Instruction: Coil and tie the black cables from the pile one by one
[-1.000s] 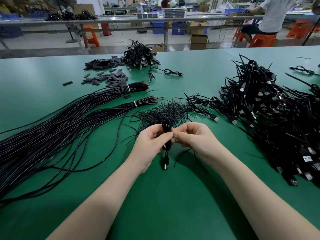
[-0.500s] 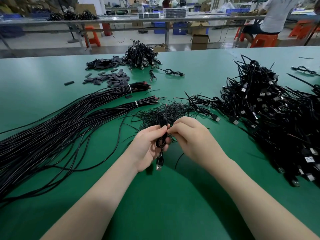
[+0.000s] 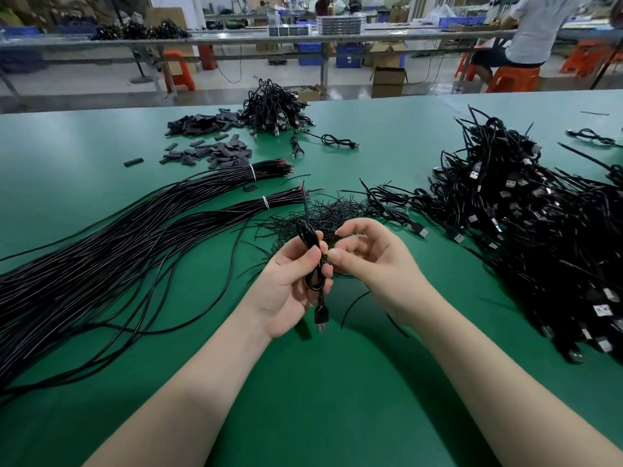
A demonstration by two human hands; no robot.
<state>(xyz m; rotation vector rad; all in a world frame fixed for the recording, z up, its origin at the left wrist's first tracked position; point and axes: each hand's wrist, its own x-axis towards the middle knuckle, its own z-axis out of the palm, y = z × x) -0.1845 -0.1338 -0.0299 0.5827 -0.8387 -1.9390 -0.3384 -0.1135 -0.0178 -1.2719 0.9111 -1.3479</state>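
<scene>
Head view takes in a green tabletop point(image 3: 101, 136) with long black bundled leads point(image 3: 101, 257) sweeping in from the left and the big pile of black cables point(image 3: 526, 230) heaped on the right. Far across lies a smaller heap of coiled cables point(image 3: 273, 107) beside loose black sleeves point(image 3: 209, 151). A scatter of thin twist ties point(image 3: 323, 214) lies just beyond the hands. The left hand point(image 3: 290, 281) grips a small coiled cable point(image 3: 312, 257) at its waist, USB plug point(image 3: 322, 318) dangling below. The right hand point(image 3: 374, 261) sits just beside it, fingers curled, thumb and forefinger near the coil; whether they pinch a tie I cannot tell. To tie well, I'd say keep the loops pinched flat and twist the tie snug at mid-coil. No containers sit on this tabletop; blue bins point(image 3: 349, 57) under the far bench are too distant to read.
</scene>
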